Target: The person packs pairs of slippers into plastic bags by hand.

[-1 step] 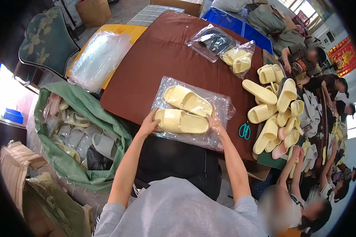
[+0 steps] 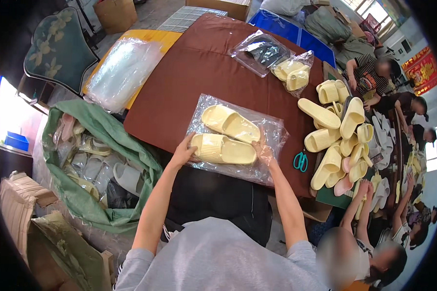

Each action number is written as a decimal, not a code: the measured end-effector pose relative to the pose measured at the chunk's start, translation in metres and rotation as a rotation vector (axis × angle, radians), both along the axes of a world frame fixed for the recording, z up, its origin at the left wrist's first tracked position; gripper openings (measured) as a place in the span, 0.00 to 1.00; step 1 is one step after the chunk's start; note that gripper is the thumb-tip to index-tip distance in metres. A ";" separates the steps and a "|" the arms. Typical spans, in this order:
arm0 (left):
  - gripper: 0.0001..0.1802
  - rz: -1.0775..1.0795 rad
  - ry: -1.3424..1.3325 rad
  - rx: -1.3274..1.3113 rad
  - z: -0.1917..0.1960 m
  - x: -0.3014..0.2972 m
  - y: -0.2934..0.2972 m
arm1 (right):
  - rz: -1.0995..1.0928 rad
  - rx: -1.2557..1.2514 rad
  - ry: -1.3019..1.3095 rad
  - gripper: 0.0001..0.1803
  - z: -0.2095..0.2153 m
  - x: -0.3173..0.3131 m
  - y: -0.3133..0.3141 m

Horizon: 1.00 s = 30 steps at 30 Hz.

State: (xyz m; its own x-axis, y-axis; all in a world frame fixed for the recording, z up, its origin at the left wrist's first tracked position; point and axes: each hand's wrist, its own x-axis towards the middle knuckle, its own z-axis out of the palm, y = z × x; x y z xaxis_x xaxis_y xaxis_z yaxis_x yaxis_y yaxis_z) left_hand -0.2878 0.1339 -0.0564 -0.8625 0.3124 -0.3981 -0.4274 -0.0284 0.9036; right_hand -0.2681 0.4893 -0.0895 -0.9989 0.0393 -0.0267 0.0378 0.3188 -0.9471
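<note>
A pair of pale yellow slide slippers (image 2: pixel 231 124) lies side by side with a clear plastic bag (image 2: pixel 206 103) on the brown-covered table. Whether the slippers are inside the bag or on top of it, I cannot tell. My left hand (image 2: pixel 183 151) grips the left end of the nearer slipper, at its ribbed strap. At the right ends of the pair, my right hand (image 2: pixel 263 149) is closed around the slippers' edge. Both hands press in from opposite sides. Teal-handled scissors (image 2: pixel 300 162) rest to the right of my right hand.
Loose yellow slippers (image 2: pixel 327 160) are heaped on the right. Bagged slippers (image 2: pixel 292 72) lie farther back. A stack of clear bags (image 2: pixel 124 68) sits at the far left. Below it stands a green sack (image 2: pixel 102 121) holding bagged slippers. Other people work along the right side.
</note>
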 end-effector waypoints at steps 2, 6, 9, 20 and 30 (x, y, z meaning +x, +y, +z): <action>0.35 0.026 0.017 0.056 -0.012 0.004 -0.012 | 0.154 0.100 -0.001 0.37 0.021 0.007 -0.027; 0.33 0.065 -0.022 0.130 0.008 0.009 -0.011 | 0.041 -0.041 -0.193 0.23 0.057 0.013 -0.040; 0.32 0.078 -0.009 0.127 0.014 0.017 -0.022 | -0.069 -0.135 -0.056 0.17 0.046 0.009 -0.035; 0.29 -0.235 0.880 -0.996 -0.001 -0.009 0.003 | 0.046 -0.064 -0.135 0.20 0.026 0.009 -0.028; 0.38 -0.339 0.921 -1.245 -0.026 -0.009 0.007 | -0.343 -0.008 -0.050 0.13 0.073 0.090 0.093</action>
State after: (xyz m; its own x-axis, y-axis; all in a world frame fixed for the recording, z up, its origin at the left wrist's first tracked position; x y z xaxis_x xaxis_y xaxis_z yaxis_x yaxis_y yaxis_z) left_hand -0.2970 0.1412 -0.0825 -0.9041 0.4235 0.0571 0.4247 0.8755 0.2303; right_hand -0.1778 0.5826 -0.0164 -0.9249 0.3724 -0.0768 0.1878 0.2718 -0.9439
